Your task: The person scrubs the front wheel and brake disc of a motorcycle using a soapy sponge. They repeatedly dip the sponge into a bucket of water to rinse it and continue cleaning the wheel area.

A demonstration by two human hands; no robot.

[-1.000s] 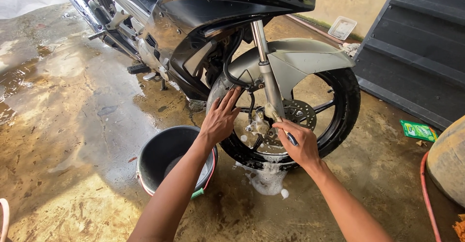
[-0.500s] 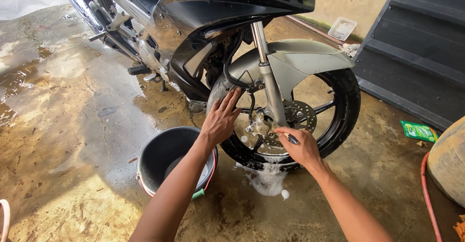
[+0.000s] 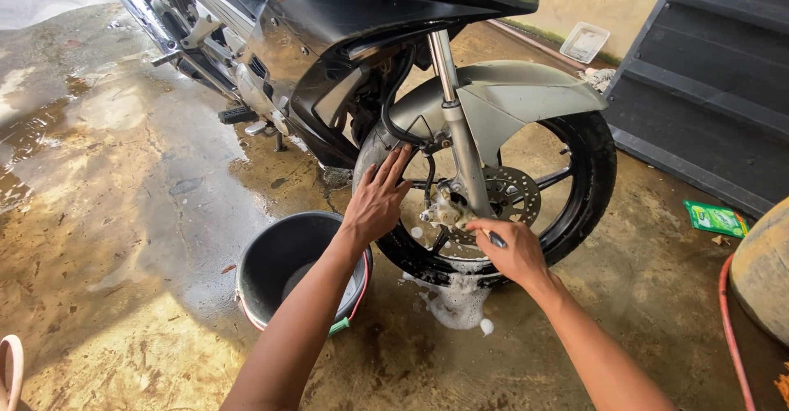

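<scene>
- Front wheel point(image 3: 567, 189) sits centre-right of frame, upright.
- Left hand point(image 3: 376, 201) flat, fingers spread, braced on the tyre's left edge.
- Right hand point(image 3: 508, 251) nearer the hub, fist closed round a small brush point(image 3: 496, 239) below the brake caliper point(image 3: 444, 211).

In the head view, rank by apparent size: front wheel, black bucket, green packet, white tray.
1. Black-tyred front wheel
2. Round black plastic bucket
3. Flat green packet and white rectangular tray: look alike; the tray is farther, so unsure.

I can't see what my right hand point(image 3: 511, 251) grips, only a dark tip showing, and the top edge cuts off the motorcycle point(image 3: 345, 41).
</scene>
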